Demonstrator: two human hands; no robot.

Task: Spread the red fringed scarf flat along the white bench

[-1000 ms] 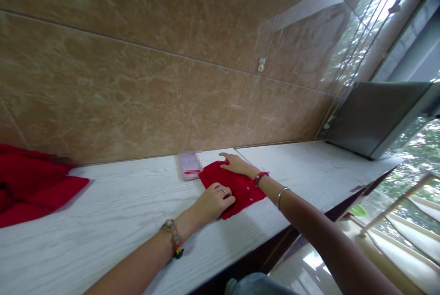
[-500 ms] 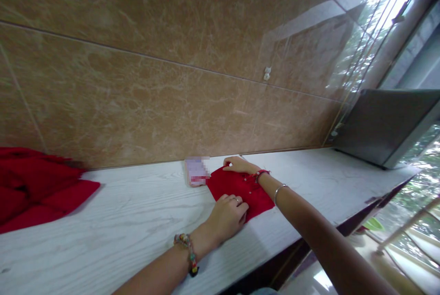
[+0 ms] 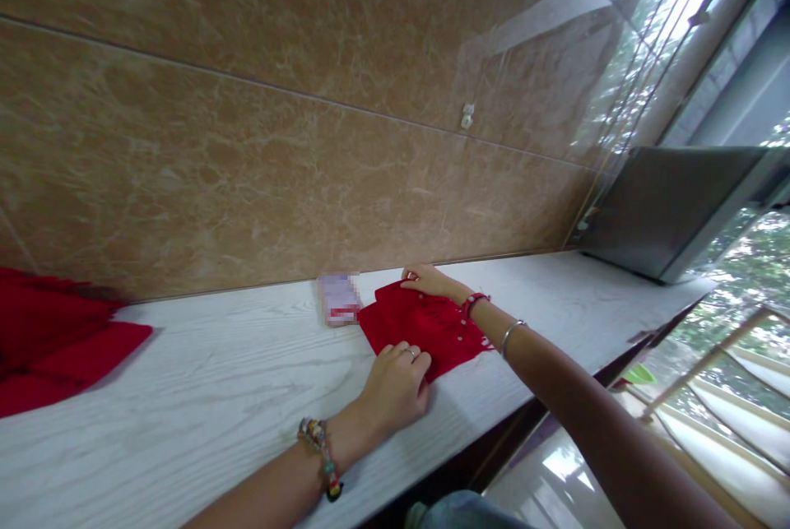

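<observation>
A red cloth [image 3: 425, 327] dotted with small white bits lies on the white wood-grain counter [image 3: 247, 364], its layers offset at the far left corner. Fingers curled, my left hand [image 3: 398, 381] grips its near edge. The thumb and fingers of my right hand [image 3: 429, 280] pinch the far edge, and that wrist crosses over the cloth's right side. Pale fringe or threads show under the right forearm. Touching or nearly touching the cloth's left corner is a flat lilac packet [image 3: 336, 300], partly pixelated.
A heap of red cloth [image 3: 55, 348] lies at the counter's left end. Behind rises a brown marbled tile wall [image 3: 247, 167]. A large grey box-like object [image 3: 672, 208] stands at the right end. The counter's near edge drops to the floor at lower right.
The far part of the cloth has shifted under my right hand, so a second layer now shows at its left corner. The whole view has shifted slightly.
</observation>
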